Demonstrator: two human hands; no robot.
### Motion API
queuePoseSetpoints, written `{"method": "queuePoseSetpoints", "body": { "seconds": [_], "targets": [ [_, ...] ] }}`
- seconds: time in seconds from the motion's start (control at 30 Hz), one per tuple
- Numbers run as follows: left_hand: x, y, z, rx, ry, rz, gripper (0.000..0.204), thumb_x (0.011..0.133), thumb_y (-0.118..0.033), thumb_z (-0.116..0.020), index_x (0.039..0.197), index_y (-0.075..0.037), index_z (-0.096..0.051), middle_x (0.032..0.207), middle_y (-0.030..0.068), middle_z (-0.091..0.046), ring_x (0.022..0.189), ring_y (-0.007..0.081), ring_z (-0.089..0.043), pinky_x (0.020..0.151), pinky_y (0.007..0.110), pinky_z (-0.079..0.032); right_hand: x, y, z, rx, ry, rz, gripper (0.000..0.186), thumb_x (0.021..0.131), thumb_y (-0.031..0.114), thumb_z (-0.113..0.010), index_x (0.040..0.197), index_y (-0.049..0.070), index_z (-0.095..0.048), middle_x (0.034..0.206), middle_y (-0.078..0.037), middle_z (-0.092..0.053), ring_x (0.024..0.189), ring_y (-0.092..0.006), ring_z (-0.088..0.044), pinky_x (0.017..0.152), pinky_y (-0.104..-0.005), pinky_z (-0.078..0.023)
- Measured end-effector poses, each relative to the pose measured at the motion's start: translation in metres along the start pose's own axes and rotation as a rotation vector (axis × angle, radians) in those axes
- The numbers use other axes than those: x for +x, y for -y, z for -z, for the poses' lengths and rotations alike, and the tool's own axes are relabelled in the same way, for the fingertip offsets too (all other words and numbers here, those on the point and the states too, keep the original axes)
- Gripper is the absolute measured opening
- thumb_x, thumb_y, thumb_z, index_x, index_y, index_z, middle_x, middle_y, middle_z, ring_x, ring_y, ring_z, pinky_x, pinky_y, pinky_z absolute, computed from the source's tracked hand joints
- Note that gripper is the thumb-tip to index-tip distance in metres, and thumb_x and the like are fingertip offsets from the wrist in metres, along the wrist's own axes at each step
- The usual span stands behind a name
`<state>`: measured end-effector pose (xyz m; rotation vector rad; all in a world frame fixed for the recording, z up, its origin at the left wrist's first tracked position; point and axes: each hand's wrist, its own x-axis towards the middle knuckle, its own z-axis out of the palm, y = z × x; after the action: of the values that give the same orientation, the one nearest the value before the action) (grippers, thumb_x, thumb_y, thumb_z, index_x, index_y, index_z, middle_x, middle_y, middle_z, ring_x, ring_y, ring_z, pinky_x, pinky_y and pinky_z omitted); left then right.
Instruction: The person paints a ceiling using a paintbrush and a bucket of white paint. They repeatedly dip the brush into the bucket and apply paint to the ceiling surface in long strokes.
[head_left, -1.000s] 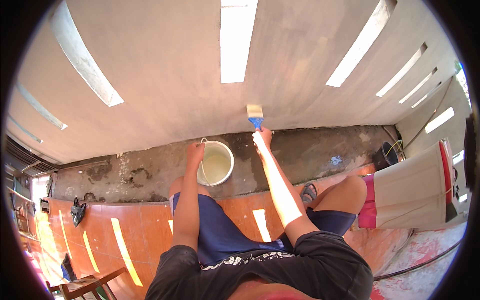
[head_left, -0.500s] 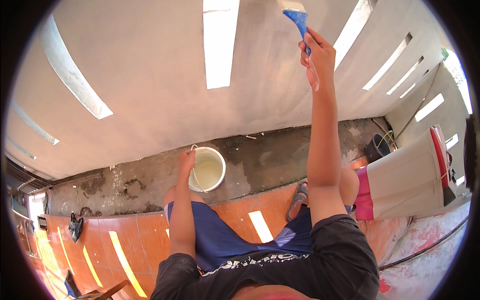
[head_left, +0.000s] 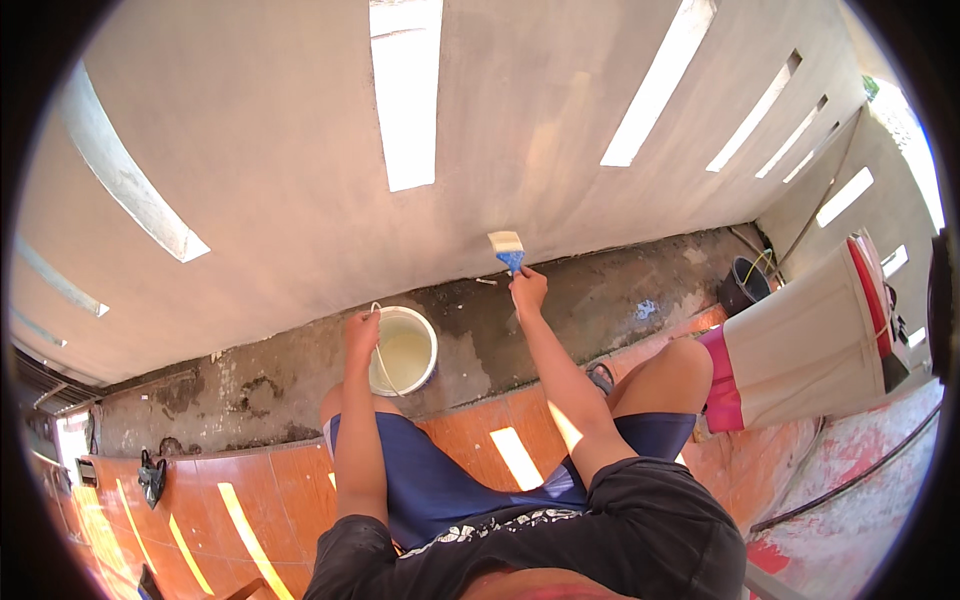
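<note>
That wall (head_left: pixel 280 150) fills the far side; near it, the left hand (head_left: pixel 361 336) clutches a bucket (head_left: pixel 434 345) by its handle (head_left: pixel 382 362), the right hand (head_left: pixel 529 290) a brush (head_left: pixel 509 253).

Bucket (head_left: pixel 434 345): on concrete strip (head_left: pixel 560 330), between wall (head_left: pixel 280 150) ahead and tiled floor (head_left: pixel 290 480) behind. Paintbrush (head_left: pixel 509 259): in right hand (head_left: pixel 530 291), right of bucket, before wall. Plastic bag (head_left: pixel 151 481): on tiled floor, far left. Pail (head_left: pixel 735 294): far right, on strip.

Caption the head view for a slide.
Left hand on a bucket's handle, right hand holding a brush low by the wall.
</note>
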<state>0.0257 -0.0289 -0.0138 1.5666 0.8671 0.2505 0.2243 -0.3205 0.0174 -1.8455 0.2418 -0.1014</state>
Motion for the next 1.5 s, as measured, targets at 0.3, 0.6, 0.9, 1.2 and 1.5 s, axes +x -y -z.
{"method": "queuePoseSetpoints", "body": {
  "seconds": [0.3, 0.6, 0.9, 1.2, 1.5],
  "targets": [
    [-0.001, -0.008, -0.009, 0.040, 0.049, 0.000, 0.031, 0.092, -0.030, -0.065, 0.086, 0.000, -0.066, 0.063, 0.0030, -0.058, 0.051, 0.0128, -0.056, 0.047, 0.031, -0.043, 0.101, 0.236, 0.108, 0.125, 0.184, 0.134, 0.015, 0.090, 0.006, -0.061, 0.099, -0.004, -0.068, 0.069, -0.008, -0.060, 0.044, -0.0096, -0.040, 0.039, -0.0264, -0.029],
    [0.007, -0.006, -0.017, 0.023, 0.045, 0.044, 0.028, 0.093, -0.029, -0.064, 0.087, -0.001, -0.065, 0.062, 0.0023, -0.057, 0.051, 0.0121, -0.054, 0.046, 0.030, -0.042, 0.094, 0.390, 0.173, 0.560, 0.203, 0.506, 0.037, 0.095, 0.006, -0.060, 0.129, -0.008, -0.060, 0.076, -0.008, -0.059, 0.052, -0.0081, -0.038, 0.047, -0.0250, -0.029],
    [0.011, 0.001, -0.014, 0.065, 0.023, 0.009, 0.030, 0.091, -0.029, -0.065, 0.084, 0.000, -0.064, 0.061, 0.0033, -0.057, 0.051, 0.0128, -0.053, 0.048, 0.031, -0.041, 0.093, 0.057, 0.065, 0.224, -0.002, 0.034, 0.030, 0.097, 0.010, -0.057, 0.124, 0.003, -0.069, 0.063, -0.002, -0.055, 0.042, -0.0085, -0.042, 0.038, -0.0265, -0.031],
    [0.009, 0.002, -0.014, 0.070, 0.025, -0.015, 0.032, 0.091, -0.029, -0.064, 0.080, 0.001, -0.063, 0.061, 0.0049, -0.057, 0.051, 0.0145, -0.054, 0.049, 0.034, -0.042, 0.134, 0.177, 0.119, 0.064, 0.222, -0.022, 0.017, 0.086, 0.009, -0.058, 0.073, -0.001, -0.062, 0.060, -0.006, -0.054, 0.041, -0.0126, -0.042, 0.036, -0.0310, -0.027],
    [0.014, 0.008, -0.014, 0.060, 0.026, -0.012, 0.033, 0.091, -0.031, -0.064, 0.081, 0.001, -0.064, 0.063, 0.0046, -0.059, 0.052, 0.0133, -0.054, 0.050, 0.033, -0.043, 0.066, 0.451, 0.196, 0.291, 0.224, 0.558, 0.031, 0.095, 0.008, -0.059, 0.123, -0.006, -0.065, 0.076, -0.005, -0.058, 0.052, -0.0061, -0.035, 0.046, -0.0216, -0.026]
  ]
}}
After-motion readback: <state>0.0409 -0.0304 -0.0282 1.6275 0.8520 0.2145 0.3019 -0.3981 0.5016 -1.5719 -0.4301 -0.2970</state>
